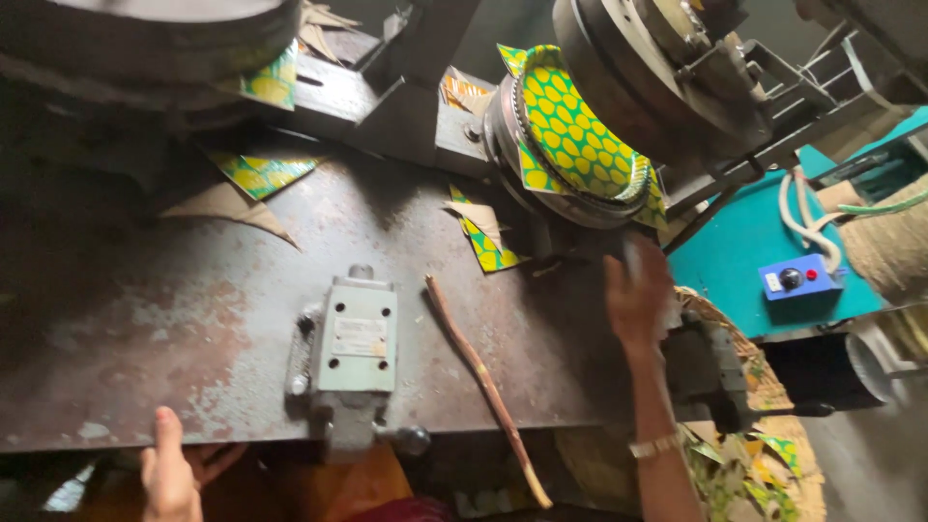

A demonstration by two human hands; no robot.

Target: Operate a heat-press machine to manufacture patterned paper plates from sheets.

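Right hand (636, 295) raised open, empty, below the patterned paper plate (580, 135) in the press die; left hand (172, 469) open, gripping nothing, thumb on the metal table edge (193, 425)

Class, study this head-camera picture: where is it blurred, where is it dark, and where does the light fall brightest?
Head view: the right hand is smeared by motion blur, while the left hand at the metal table edge is sharper; the upper left corner sinks into deep shadow; the patterned yellow-green plate and teal cabinet are brightest; the frame is tilted.
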